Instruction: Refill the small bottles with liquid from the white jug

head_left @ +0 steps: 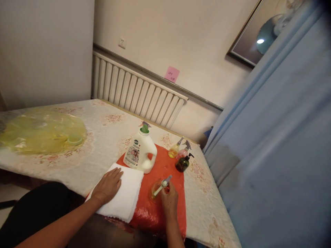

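Observation:
My left hand (108, 184) lies flat, fingers stretched out, on a folded white towel (128, 194). At the front of the red sheet (165, 160), my right hand (170, 199) has its fingers closed at the top of a small clear spray bottle (155, 191) with a pale green and grey head. A little yellowish liquid seems to be inside; my fingers partly hide how the head sits on it. Behind the towel stands a large cream detergent jug (141, 153) with a green spout and a side handle.
A yellow spray bottle (173, 151), a pink spray bottle (183, 151) and a dark pump bottle (182, 164) stand at the sheet's right. A crumpled yellow plastic bag (43, 132) covers the table's left. Behind are a radiator (137, 91) and, rightward, a blue curtain (271, 137).

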A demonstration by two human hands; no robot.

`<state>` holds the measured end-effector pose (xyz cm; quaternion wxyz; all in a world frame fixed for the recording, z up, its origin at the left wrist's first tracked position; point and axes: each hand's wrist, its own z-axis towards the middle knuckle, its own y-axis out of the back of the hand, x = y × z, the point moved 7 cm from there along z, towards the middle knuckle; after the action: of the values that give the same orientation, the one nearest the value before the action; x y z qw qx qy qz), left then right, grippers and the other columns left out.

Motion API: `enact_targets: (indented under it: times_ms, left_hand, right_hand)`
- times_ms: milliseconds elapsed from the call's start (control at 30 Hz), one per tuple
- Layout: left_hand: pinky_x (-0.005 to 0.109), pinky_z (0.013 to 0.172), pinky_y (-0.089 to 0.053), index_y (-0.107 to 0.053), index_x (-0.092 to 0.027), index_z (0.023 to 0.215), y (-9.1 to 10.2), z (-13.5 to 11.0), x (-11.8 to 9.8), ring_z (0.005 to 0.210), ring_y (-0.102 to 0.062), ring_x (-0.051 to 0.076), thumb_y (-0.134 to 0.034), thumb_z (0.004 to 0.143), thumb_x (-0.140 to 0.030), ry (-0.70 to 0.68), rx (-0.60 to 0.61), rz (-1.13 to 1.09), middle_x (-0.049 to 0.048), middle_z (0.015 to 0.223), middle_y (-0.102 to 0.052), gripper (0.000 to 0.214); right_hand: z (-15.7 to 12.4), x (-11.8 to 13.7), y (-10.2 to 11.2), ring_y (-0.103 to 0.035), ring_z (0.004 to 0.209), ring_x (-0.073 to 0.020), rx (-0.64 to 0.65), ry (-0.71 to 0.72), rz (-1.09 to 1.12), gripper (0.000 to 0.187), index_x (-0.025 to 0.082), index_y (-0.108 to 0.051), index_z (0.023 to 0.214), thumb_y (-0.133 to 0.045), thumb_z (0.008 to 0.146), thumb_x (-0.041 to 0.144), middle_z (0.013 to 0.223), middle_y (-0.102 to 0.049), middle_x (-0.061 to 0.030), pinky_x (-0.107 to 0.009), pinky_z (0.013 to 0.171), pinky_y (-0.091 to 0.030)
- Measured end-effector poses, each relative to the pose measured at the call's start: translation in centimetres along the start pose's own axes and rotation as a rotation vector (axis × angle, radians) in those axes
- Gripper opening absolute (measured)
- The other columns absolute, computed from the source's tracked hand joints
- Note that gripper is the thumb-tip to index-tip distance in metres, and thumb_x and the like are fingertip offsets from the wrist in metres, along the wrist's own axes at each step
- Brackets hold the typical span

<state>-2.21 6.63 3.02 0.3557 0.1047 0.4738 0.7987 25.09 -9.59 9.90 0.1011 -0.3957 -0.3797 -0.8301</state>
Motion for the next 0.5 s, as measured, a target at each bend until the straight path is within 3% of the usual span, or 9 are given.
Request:
enact_targets:
  times_ms: [500]
  left_hand:
    - [0.047, 0.109, -0.039, -0.063, -0.014, 0.125, -0.24, 0.19, -0.12, 0.131, -0.051, 0.030, -0.046, 0.089, -0.026, -0.009, 0.059, 0.038, 0.0156, 0.138, -0.059, 0.042]
  right_hand:
    - [-0.04, 0.46, 0.21, -0.070, 0.080, -0.0239, 0.015, -0.002, 0.002, 0.029, 0.018, -0.072, 0.099, -0.057, 0.078, 0.032, 0.090, -0.076, -0.0083, -0.030, 0.072, -0.052]
